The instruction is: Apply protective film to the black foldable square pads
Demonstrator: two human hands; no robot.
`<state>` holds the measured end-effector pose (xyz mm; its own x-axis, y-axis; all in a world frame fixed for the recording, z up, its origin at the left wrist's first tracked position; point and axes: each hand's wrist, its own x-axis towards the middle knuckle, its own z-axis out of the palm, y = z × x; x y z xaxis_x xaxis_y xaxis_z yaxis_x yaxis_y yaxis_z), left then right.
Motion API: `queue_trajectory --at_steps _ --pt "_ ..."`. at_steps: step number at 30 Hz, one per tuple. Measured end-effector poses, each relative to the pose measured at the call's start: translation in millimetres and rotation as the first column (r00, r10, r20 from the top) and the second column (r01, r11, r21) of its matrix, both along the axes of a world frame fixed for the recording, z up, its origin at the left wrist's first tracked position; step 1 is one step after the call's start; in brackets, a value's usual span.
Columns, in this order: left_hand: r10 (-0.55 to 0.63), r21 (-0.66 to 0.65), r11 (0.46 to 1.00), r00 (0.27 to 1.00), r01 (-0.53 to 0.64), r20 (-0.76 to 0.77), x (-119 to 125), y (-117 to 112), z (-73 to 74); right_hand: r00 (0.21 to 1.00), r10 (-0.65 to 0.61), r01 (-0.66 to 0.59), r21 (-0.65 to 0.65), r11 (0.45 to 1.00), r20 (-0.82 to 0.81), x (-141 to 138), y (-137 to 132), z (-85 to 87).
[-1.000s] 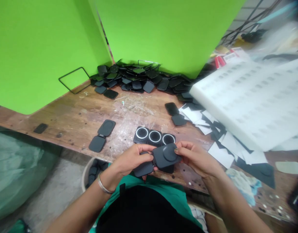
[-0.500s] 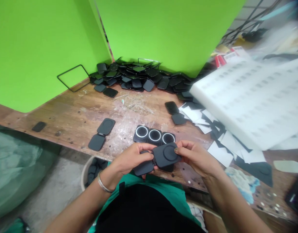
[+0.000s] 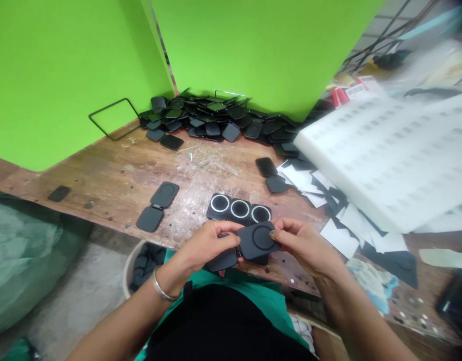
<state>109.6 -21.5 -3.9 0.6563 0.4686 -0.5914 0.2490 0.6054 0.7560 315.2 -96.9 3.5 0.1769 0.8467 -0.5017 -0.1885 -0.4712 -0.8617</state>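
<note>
Both my hands hold one black hinged pad [image 3: 253, 241] over the near edge of the wooden bench [image 3: 114, 180]. My left hand [image 3: 207, 243] grips its lower left flap, fingers curled round it. My right hand [image 3: 302, 241] pinches the right edge of the upper flap, which shows a round ring mark. Just beyond my fingers lie three black square pads with white rings [image 3: 240, 209] in a row.
A large heap of black pads [image 3: 215, 118] lies at the back against the green wall. An open two-flap pad [image 3: 158, 205] rests to the left, two more [image 3: 270, 174] to the right. White foam trays [image 3: 389, 155] and paper squares [image 3: 351, 220] fill the right. A bucket [image 3: 140, 260] stands below the bench.
The held pad has flattened a little toward me, showing its ring more plainly. My hands keep the same grip; the view shifted only slightly.
</note>
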Motion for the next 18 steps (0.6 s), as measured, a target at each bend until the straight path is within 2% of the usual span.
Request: queue_trajectory --at_steps 9,18 --pt "0.025 0.121 0.992 1.0 -0.023 -0.017 -1.5 -1.0 -1.9 0.992 -0.014 0.008 0.043 0.999 0.126 -6.8 -1.9 4.5" --pt "0.03 0.153 0.988 1.0 -0.028 -0.006 -5.9 -1.2 -4.5 0.957 -0.036 0.009 0.094 0.995 0.289 -11.8 -0.3 5.8"
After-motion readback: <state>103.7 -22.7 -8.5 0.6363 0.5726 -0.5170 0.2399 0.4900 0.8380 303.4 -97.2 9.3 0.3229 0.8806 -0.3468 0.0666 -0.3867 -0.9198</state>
